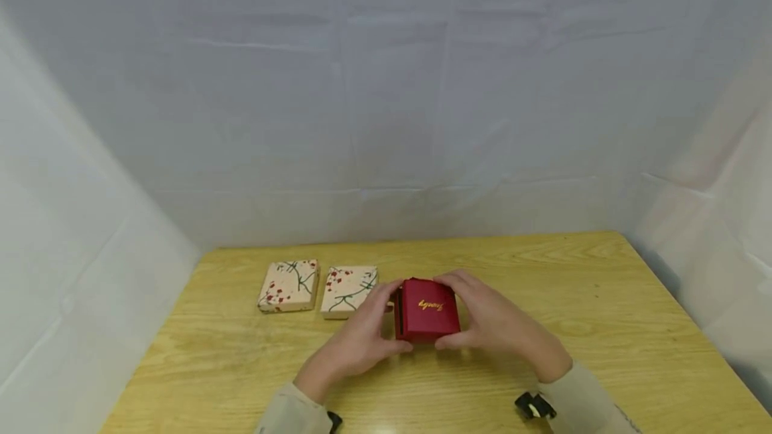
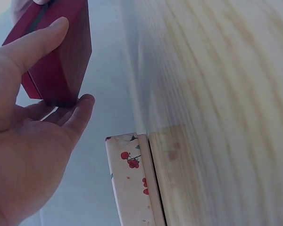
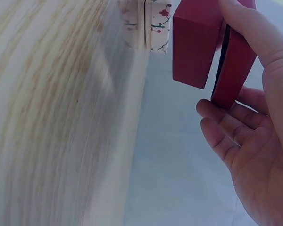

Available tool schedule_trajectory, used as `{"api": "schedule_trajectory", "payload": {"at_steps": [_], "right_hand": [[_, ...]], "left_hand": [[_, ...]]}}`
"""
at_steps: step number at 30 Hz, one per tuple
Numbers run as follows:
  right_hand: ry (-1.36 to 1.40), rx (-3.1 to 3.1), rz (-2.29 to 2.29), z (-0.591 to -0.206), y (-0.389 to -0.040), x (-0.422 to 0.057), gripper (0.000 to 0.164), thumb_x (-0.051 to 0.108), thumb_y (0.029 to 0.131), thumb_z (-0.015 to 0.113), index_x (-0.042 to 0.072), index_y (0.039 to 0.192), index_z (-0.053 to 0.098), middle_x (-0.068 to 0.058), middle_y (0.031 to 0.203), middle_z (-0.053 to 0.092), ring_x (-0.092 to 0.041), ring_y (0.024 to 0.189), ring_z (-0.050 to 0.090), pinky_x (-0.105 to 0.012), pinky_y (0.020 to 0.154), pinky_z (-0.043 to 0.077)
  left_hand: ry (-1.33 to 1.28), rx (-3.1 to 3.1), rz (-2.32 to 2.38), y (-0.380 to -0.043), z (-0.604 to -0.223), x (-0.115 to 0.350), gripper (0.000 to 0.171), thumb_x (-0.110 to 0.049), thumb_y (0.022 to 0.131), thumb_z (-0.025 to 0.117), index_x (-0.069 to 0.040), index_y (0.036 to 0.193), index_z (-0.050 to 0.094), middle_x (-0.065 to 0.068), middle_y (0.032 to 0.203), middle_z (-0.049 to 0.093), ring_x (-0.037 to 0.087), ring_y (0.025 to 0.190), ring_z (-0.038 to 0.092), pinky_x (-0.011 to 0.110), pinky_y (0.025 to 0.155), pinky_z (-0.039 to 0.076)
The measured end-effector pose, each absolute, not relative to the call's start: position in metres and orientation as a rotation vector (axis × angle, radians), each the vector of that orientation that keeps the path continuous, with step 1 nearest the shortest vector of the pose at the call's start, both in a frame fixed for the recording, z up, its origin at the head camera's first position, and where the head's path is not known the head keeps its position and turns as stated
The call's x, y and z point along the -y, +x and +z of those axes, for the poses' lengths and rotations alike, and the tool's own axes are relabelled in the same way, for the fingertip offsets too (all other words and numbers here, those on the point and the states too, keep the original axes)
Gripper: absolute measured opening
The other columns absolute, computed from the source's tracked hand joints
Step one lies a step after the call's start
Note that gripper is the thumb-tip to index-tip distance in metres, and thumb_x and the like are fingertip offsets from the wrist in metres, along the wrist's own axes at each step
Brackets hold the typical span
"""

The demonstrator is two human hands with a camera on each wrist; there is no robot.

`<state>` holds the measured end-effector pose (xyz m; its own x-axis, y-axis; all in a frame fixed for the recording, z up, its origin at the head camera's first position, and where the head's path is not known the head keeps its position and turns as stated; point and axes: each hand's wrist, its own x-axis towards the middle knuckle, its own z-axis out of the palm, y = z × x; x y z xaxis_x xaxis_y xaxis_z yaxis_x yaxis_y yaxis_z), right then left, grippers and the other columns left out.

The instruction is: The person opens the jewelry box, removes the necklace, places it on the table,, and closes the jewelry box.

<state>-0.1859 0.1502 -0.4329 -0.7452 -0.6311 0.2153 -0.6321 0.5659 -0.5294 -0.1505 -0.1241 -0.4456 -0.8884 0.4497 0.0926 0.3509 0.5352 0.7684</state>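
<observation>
A dark red jewelry box (image 1: 431, 312) with gold lettering on its lid is held between both hands over the table. A dark gap shows between its lid (image 3: 233, 70) and its base (image 3: 195, 47). My left hand (image 1: 360, 333) grips the left side, thumb on the near face and fingers on the far one. From the right, my right hand (image 1: 497, 320) grips the box the same way. Beside the left hand lies a cream box (image 1: 346, 292) with a red-flower and branch print.
A second cream flower-printed box (image 1: 289, 285) lies farther left on the yellowish wooden table (image 1: 573, 300). Pale cloth (image 1: 386, 99) hangs behind the table and along both sides.
</observation>
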Motion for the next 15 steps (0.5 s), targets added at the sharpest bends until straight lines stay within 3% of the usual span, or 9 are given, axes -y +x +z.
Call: {"api": "schedule_trajectory", "payload": {"at_steps": [10,15], "right_hand": [[1.068,2.819,0.956,-0.428,-0.185,-0.160,0.094,0.052,0.077,0.095,0.013,0.151,0.051,0.006,0.135,0.057,-0.015,0.122,0.059,-0.046,0.105,0.054],[1.045,2.824,0.938,-0.426,-0.184,-0.165,0.093,0.048,0.077,0.095,0.014,0.152,0.051,0.006,0.141,0.056,-0.017,0.126,0.058,-0.047,0.106,0.053]], "left_hand": [[0.707,-2.670,1.253,-0.151,-0.447,0.125,0.094,-0.020,0.087,0.090,-0.009,0.161,0.032,0.005,0.155,0.046,0.026,0.141,0.050,0.047,0.116,0.044],[0.691,-2.686,1.242,-0.151,-0.447,0.125,0.097,-0.021,0.085,0.091,-0.009,0.161,0.033,0.008,0.157,0.045,0.029,0.141,0.050,0.050,0.117,0.042]]}}
